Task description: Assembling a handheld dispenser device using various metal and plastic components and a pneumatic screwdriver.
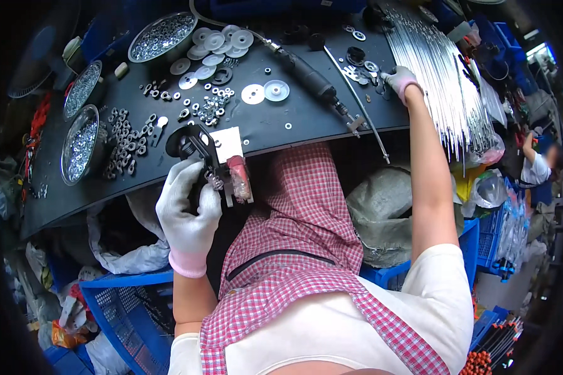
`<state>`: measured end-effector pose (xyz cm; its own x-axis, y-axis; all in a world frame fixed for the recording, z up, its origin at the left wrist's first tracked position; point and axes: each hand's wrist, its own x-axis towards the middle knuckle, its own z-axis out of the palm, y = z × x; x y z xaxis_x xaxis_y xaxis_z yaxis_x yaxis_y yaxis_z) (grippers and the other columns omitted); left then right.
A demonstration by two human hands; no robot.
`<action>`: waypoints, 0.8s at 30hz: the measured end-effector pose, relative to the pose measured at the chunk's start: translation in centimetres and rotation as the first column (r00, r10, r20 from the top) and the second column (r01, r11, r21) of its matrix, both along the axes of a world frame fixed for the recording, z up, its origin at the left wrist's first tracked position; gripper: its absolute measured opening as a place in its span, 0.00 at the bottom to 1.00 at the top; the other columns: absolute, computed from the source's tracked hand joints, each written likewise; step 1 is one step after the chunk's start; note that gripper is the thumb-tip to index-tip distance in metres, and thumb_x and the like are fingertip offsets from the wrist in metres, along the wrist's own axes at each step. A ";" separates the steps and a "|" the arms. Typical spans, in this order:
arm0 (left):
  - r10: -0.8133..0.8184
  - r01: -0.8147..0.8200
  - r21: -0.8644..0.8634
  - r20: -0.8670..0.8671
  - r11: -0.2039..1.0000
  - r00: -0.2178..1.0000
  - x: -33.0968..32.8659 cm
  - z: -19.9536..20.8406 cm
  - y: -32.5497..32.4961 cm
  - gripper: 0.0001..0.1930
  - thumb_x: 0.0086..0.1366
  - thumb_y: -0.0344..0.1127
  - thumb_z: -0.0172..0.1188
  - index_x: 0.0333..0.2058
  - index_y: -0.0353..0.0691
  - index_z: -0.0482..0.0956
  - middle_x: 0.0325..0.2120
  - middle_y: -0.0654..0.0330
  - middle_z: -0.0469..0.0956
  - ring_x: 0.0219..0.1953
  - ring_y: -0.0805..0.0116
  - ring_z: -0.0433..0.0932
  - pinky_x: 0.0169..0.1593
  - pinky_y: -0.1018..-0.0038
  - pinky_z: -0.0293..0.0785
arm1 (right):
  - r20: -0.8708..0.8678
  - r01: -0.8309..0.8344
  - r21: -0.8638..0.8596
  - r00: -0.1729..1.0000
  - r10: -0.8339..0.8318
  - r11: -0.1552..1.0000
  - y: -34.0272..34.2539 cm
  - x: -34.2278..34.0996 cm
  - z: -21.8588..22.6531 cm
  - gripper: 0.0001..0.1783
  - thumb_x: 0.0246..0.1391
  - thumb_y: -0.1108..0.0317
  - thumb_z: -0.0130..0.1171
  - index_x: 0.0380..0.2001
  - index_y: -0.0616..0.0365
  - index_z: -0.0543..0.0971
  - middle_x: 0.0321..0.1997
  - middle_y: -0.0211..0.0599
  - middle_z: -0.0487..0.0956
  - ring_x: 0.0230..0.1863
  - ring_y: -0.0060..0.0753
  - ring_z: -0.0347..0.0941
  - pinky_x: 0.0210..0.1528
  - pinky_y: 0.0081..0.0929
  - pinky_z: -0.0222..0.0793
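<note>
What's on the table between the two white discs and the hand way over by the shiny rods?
In the head view, a black power screwdriver and a thin metal rod lie between the white discs and the right hand.

1 white square label card (229, 143) lies at the black table's (306, 119) near edge, beside clear plastic bags (489, 187) at right.

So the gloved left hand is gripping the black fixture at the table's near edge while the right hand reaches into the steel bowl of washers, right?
Not quite. The left hand does grip the black fixture at the table edge, but the head view shows the right hand among small metal parts beside the bundle of rods, far from the bowl.
</note>
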<state>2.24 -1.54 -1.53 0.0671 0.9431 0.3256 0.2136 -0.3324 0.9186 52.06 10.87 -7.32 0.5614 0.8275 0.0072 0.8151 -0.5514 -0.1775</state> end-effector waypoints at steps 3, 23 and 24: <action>0.014 -0.014 -0.014 -0.003 1.000 1.000 -0.5 -0.5 0.3 0.14 0.52 0.17 0.51 0.39 0.26 0.75 0.37 0.56 0.75 0.34 0.76 0.74 0.37 0.82 0.71 | -0.271 -0.033 -0.234 0.962 -0.033 0.972 1.0 -1.8 3.1 0.25 0.45 0.58 0.65 0.41 0.68 0.78 0.36 0.47 0.80 0.37 0.34 0.75 0.42 0.29 0.69; -0.006 -0.018 0.188 0.121 0.982 0.993 -1.5 0.8 0.3 0.12 0.52 0.22 0.56 0.37 0.26 0.77 0.30 0.58 0.76 0.26 0.78 0.75 0.29 0.83 0.71 | -0.622 0.197 0.756 -0.083 0.779 0.624 -14.6 -34.2 8.1 0.10 0.53 0.79 0.59 0.40 0.62 0.76 0.35 0.34 0.79 0.29 0.21 0.75 0.33 0.17 0.74; -0.010 -0.011 0.144 0.143 0.990 0.990 -1.4 1.0 0.1 0.12 0.53 0.21 0.56 0.38 0.26 0.77 0.30 0.58 0.76 0.26 0.79 0.75 0.28 0.83 0.71 | -0.670 0.165 0.728 -0.034 0.742 0.665 -15.1 -36.0 7.1 0.12 0.50 0.81 0.61 0.39 0.63 0.75 0.34 0.34 0.80 0.29 0.21 0.76 0.34 0.19 0.75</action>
